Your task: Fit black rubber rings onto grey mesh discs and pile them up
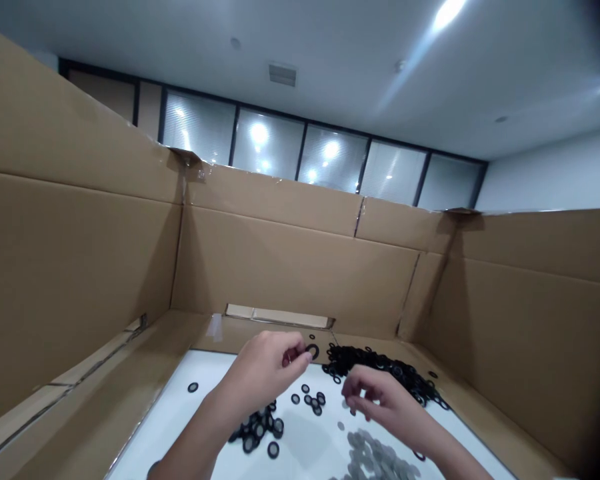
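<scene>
My left hand [267, 371] hovers over a white work surface [180, 413] with its fingertips pinched together, holding a small black ring [313, 351] at the tips. My right hand [380, 399] sits just to the right and a little lower, fingers curled into a pinch; what it holds is too small to make out. A heap of black rubber rings [380, 367] lies behind the hands. Several rings with grey centres [260, 427] lie below my left wrist. A pile of grey discs [373, 457] sits under my right hand.
Tall cardboard walls [290, 267] enclose the surface on the left, back and right. A single ring [193, 387] lies apart at the left. Beyond the cardboard are frosted windows [330, 160] and a ceiling with lights.
</scene>
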Motion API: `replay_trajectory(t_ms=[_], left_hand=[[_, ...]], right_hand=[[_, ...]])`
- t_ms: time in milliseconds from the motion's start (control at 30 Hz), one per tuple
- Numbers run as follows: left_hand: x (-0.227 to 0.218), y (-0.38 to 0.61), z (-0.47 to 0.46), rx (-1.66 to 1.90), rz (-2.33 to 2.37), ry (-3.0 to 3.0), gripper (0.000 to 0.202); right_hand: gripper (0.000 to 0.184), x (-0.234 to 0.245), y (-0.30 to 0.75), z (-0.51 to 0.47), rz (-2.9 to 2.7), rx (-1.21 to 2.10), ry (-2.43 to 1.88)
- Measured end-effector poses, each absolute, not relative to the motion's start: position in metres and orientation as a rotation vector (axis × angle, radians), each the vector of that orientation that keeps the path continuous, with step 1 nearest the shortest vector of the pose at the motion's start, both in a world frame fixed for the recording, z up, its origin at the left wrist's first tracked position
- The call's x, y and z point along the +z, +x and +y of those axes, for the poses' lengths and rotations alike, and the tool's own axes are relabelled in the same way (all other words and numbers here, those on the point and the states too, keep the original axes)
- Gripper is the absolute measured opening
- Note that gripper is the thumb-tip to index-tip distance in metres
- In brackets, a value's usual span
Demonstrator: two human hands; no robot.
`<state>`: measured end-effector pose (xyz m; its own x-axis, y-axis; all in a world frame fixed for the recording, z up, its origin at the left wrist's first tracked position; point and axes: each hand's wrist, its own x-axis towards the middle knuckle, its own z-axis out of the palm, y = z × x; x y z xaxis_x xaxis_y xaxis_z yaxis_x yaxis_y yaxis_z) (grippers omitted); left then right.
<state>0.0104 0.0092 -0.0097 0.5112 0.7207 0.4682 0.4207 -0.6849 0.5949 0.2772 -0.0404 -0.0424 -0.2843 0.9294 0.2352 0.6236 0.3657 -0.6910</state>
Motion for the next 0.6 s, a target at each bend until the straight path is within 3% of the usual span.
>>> replay_trajectory(t_ms=[233,600], left_hand=[[-0.006,0.011,0.008,1.227,0.93,2.235,0.029],[0.004,-0.008,0.002,1.303,0.861,2.142,0.028]], right_hand=[[0.013,-0.009,0.211,-0.024,-1.648,0.741,-0.85],[0.018,-0.002,0.168,0.0,-1.401,0.624,-0.715]])
